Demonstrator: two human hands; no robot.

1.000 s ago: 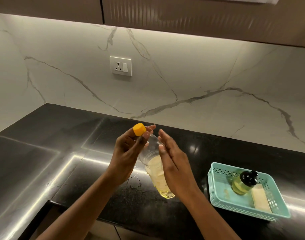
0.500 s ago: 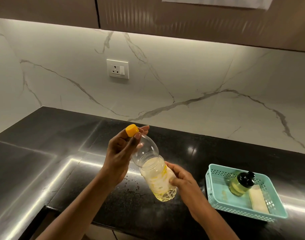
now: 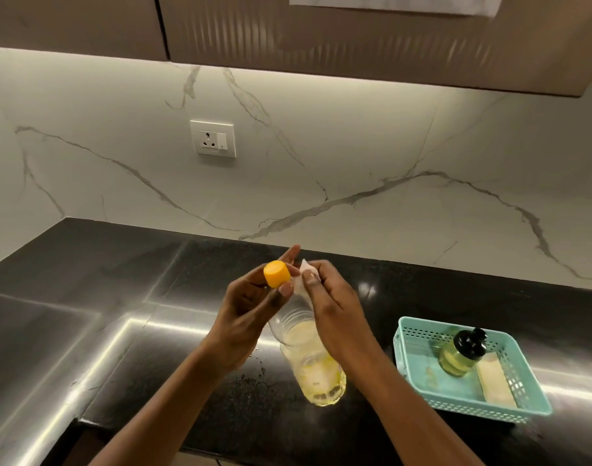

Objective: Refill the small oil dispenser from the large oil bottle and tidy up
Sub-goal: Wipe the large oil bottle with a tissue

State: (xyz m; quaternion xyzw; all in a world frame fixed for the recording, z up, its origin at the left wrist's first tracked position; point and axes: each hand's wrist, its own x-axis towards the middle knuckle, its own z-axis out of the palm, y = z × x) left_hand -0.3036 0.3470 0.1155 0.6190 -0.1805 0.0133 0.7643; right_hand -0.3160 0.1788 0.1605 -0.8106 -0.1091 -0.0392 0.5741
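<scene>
The glossy black stone desk (image 3: 86, 331) lies open to the left, its front edge under the forearms; a teal perforated basket (image 3: 405, 348) near that edge on the right holds the black-topped small oil dispenser (image 3: 456, 361). The large oil bottle (image 3: 308, 364), ribbed clear plastic with yellow oil pooled low, slants between the hands, neck up and away, base toward the front edge. The left hand (image 3: 247, 307) pinches the yellow cap (image 3: 277, 274); the right hand (image 3: 335, 307) pinches a white scrap (image 3: 303, 284) at the neck.

Glossy black counter (image 3: 102, 297); a teal basket (image 3: 462, 403) sits at right.
</scene>
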